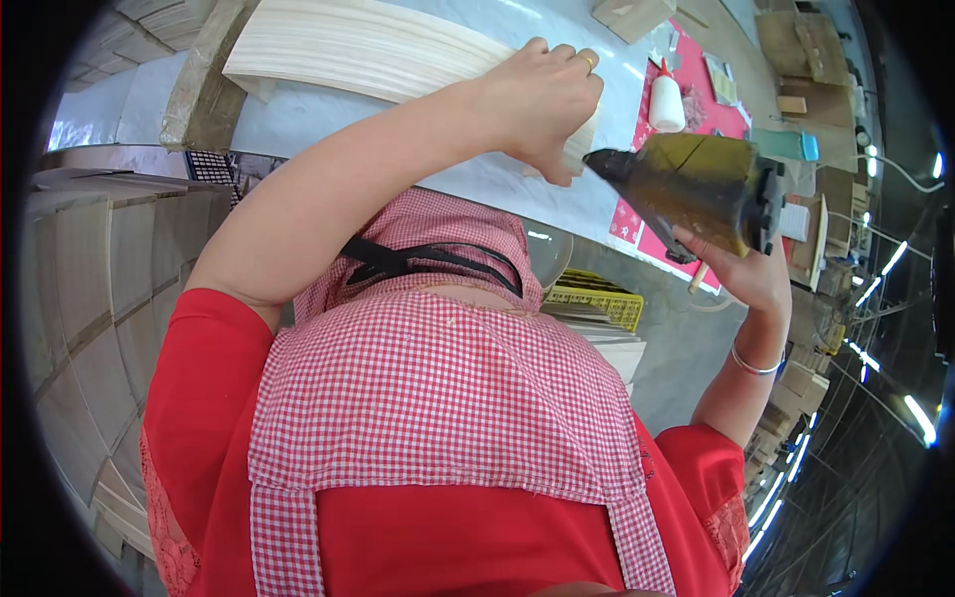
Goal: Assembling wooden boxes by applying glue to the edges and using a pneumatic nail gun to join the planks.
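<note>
My left hand (542, 104) is closed over the right end of a long, pale wooden piece (368, 45), its fingers curled on the far side and thumb pointing toward me. The piece lies across the light grey worktop (298, 119); a side panel shows beneath its left end. My right hand (744, 274) is wrapped round the grip of a nail gun (686, 179) with a yellowish, tape-covered body and black nose. The nose points left, close to my left thumb and the wood's end. Whether it touches the wood, I cannot tell.
A white glue bottle (668, 102) with a red tip lies on a pink patterned sheet (632, 214). Stacked wooden boards (119, 259) stand at left, beside a taped block (204, 85). A yellow crate (597, 297) sits below the worktop edge. A wooden block (634, 15) is at the far side.
</note>
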A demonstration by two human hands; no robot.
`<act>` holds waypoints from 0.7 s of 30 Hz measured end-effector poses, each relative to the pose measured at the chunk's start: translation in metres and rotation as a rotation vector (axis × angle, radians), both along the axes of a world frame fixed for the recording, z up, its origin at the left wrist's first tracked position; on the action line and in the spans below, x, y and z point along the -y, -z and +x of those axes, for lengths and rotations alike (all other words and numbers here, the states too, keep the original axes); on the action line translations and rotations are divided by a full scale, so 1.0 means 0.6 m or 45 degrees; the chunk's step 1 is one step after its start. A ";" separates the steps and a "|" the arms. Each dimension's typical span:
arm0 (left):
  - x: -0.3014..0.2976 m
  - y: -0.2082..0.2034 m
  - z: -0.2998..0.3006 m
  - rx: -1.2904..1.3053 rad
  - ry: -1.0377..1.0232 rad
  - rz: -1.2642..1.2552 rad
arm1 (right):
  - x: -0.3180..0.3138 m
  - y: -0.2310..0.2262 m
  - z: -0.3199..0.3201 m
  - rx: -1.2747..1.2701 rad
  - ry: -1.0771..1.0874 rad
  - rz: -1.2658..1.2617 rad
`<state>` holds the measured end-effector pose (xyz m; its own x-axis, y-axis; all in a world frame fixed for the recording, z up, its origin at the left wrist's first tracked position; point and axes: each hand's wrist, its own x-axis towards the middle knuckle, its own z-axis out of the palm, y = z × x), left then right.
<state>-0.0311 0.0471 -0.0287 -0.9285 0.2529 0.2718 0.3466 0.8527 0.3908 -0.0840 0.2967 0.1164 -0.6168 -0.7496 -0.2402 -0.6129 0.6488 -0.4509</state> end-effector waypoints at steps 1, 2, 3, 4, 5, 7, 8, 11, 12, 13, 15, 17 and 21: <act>-0.001 -0.003 0.003 0.019 -0.017 -0.023 | 0.001 0.000 0.000 0.012 0.048 -0.067; -0.002 -0.007 0.006 0.037 -0.033 -0.045 | 0.002 -0.001 -0.001 0.024 0.096 -0.133; -0.002 -0.009 0.008 0.056 -0.049 -0.066 | 0.005 0.001 -0.007 0.023 0.094 -0.134; -0.002 -0.009 0.008 0.055 -0.050 -0.067 | 0.013 0.005 -0.018 0.019 0.114 -0.124; -0.001 -0.009 0.008 0.054 -0.043 -0.067 | 0.021 0.009 -0.030 0.014 0.135 -0.112; 0.002 -0.006 0.008 0.052 -0.036 -0.067 | 0.031 0.012 -0.043 0.009 0.146 -0.101; 0.001 -0.004 0.007 0.052 -0.040 -0.066 | 0.035 0.013 -0.047 0.004 0.126 -0.112; -0.001 -0.001 0.006 -0.037 -0.054 -0.088 | 0.042 0.014 -0.055 -0.001 0.085 -0.132; -0.001 -0.001 0.006 -0.035 -0.055 -0.087 | 0.042 0.014 -0.057 0.013 0.088 -0.136; 0.000 -0.001 0.005 -0.030 -0.051 -0.081 | 0.043 0.014 -0.059 0.026 0.092 -0.139; 0.000 -0.001 0.005 -0.022 -0.043 -0.070 | 0.044 0.013 -0.062 0.043 0.097 -0.140; 0.000 0.000 0.005 -0.021 -0.048 -0.068 | 0.047 0.011 -0.064 0.028 0.104 -0.094; 0.000 -0.003 0.006 0.000 -0.047 -0.046 | 0.046 0.012 -0.069 0.084 0.142 -0.089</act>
<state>-0.0277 0.0473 -0.0271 -0.9373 0.2282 0.2633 0.3148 0.8786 0.3590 -0.1251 0.2689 0.1092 -0.6819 -0.6935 -0.2327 -0.5061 0.6769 -0.5345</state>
